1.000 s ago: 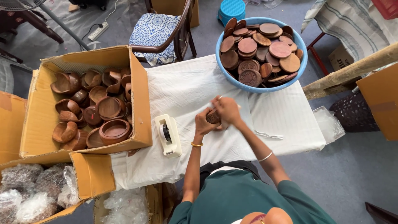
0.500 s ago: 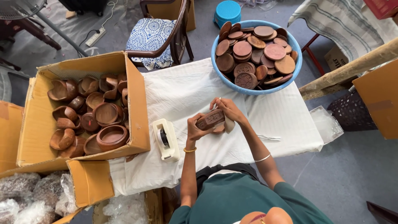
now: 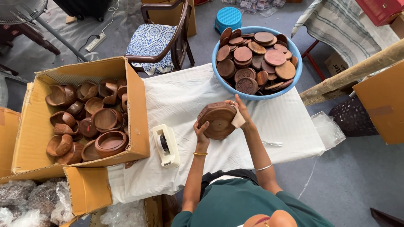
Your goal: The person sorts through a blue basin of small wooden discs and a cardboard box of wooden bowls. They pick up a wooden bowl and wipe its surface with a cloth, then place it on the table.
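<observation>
A round dark wooden box (image 3: 218, 120) with a carved side is held up over the white cloth of the table (image 3: 181, 96), its underside turned toward me. My left hand (image 3: 201, 131) grips its lower left edge. My right hand (image 3: 242, 114) holds its right edge together with a small pale cloth (image 3: 238, 120). A blue tub (image 3: 256, 94) full of round wooden lids (image 3: 252, 59) stands just beyond the hands.
A cardboard box (image 3: 134, 96) of wooden bowls (image 3: 86, 120) sits at the left. A white tape dispenser (image 3: 166, 145) lies on the cloth beside it. A chair with a patterned cushion (image 3: 151, 42) stands behind the table. Plastic bags (image 3: 25, 201) fill a box at lower left.
The wooden piece has been turned from edge-on to its flat round face toward me. Both hands have shifted slightly up and apart around it.
</observation>
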